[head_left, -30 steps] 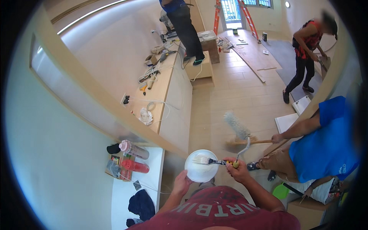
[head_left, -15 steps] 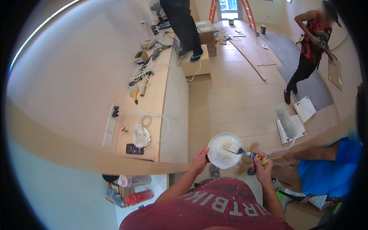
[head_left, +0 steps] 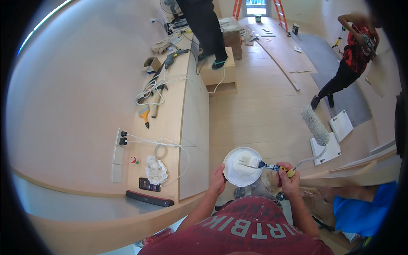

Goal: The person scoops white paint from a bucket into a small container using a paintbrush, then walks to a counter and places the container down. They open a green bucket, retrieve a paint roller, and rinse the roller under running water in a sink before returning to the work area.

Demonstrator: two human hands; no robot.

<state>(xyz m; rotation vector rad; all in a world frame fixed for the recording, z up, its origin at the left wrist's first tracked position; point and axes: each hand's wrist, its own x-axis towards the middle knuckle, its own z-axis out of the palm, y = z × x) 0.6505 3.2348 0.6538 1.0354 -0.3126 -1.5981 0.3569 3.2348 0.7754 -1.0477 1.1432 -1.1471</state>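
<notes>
My left hand is closed on the rim of a round white tub, with white paint inside. Dipped over that paint are the pale bristles of a paintbrush, whose dark handle runs into my right hand. The same hand also grips the yellow handle of a paint roller. Its bent rod rises to a shaggy grey-white sleeve, held away from the tub on the right. Whether the bristles touch the paint is hard to tell.
A wooden counter on the left carries a hammer, a yellow paintbrush, a drill, cords and a crumpled rag. One person stands on a wooden step; another, in red, is far right. A blue sleeve is close by.
The view has shifted, bringing a long dark bar at the counter's near end into sight. My brush sits slightly farther left over the tub. The person in red has stepped and leaned.
</notes>
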